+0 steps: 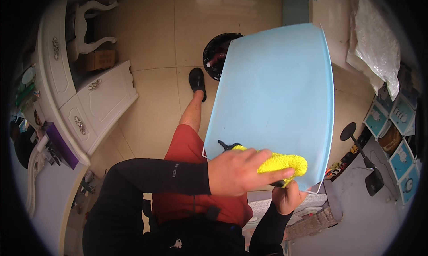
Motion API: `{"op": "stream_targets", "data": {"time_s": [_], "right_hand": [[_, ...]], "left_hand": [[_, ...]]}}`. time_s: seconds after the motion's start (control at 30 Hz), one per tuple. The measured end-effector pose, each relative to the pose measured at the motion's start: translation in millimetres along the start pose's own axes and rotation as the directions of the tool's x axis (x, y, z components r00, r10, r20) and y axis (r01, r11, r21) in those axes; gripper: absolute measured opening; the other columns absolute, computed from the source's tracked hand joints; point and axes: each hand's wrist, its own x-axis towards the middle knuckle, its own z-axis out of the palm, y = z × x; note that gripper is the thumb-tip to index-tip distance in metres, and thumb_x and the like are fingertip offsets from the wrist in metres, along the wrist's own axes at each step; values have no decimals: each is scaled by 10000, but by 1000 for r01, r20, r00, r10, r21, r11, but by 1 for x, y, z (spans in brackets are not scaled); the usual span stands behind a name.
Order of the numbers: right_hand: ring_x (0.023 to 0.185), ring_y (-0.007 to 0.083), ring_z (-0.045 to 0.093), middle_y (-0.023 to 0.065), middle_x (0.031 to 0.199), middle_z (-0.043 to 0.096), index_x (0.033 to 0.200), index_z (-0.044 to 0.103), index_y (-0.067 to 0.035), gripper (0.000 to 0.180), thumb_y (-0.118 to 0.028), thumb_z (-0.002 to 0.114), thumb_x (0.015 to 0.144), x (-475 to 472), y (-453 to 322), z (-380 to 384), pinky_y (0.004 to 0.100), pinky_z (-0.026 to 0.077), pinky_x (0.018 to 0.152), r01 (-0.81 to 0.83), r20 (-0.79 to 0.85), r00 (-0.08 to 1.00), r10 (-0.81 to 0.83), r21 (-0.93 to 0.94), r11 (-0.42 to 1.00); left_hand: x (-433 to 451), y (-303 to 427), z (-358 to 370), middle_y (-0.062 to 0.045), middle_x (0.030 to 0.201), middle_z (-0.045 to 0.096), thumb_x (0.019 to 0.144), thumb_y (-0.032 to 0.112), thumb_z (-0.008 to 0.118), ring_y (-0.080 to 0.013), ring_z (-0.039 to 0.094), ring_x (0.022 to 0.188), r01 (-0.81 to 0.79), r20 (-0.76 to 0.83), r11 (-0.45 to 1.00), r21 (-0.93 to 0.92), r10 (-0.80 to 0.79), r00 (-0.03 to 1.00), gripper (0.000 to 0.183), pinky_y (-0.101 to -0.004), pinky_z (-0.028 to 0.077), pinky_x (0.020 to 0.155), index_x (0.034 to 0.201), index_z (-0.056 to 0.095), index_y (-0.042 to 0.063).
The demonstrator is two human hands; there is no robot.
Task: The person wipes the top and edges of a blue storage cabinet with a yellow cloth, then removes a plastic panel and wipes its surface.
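My left hand (237,171) comes in from the left, gripping a yellow fluffy cleaning tool (299,164) with black plastic parts. The tool lies over the lower end of a large light-blue panel (274,89). White wire loops stick out at the panel's near corners. Just below the tool, my right hand (290,197) is at the panel's near edge, close to the lower right corner, with its thumb up beside the tool. The hold of its fingers is partly hidden. The panel stretches away from me over the tiled floor.
A black round basin (215,57) is partly covered by the panel. White cabinets (100,100) stand at left, a cardboard box (100,59) beside them. Clear plastic wrap (376,42) is at upper right, blue patterned storage cubes (401,155) and a mirror (373,182) at right.
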Motion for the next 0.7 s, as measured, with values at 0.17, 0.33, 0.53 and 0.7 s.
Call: {"op": "stream_targets", "data": {"time_s": [0.17,0.33,0.53,0.7], "right_hand": [[1243,334,660,217,1369,660,1347,597,106,528,-24,624,836,-5,-33,20,494,482,1150,132,-48,991,-124,247,960],[1274,310,639,193,1373,663,1360,599,101,493,0,630,879,-6,-29,22,513,458,1171,169,-43,986,-164,164,972],[1302,270,620,159,1410,651,1440,574,41,512,70,610,930,9,-15,58,479,448,1187,179,-179,974,-139,233,956],[1291,261,630,149,1410,645,1422,584,52,492,41,591,930,12,-21,78,461,468,1179,151,-152,981,-117,234,960]], "left_hand": [[1,-77,24,-156,1054,657,955,157,734,-290,705,760,42,-157,979,199,-10,988,633,-378,619,625,1546,635,362],[22,-200,7,-185,1135,598,959,87,672,-369,710,813,428,-134,787,444,-414,900,667,-471,633,724,1568,594,349],[37,-93,-30,-198,1131,583,892,76,680,-362,692,832,488,-269,872,41,-461,846,703,-457,620,745,1564,609,269],[2,10,4,-165,1071,568,933,80,668,-297,679,760,263,-100,960,-93,-272,957,722,-386,619,632,1613,560,296]]}}
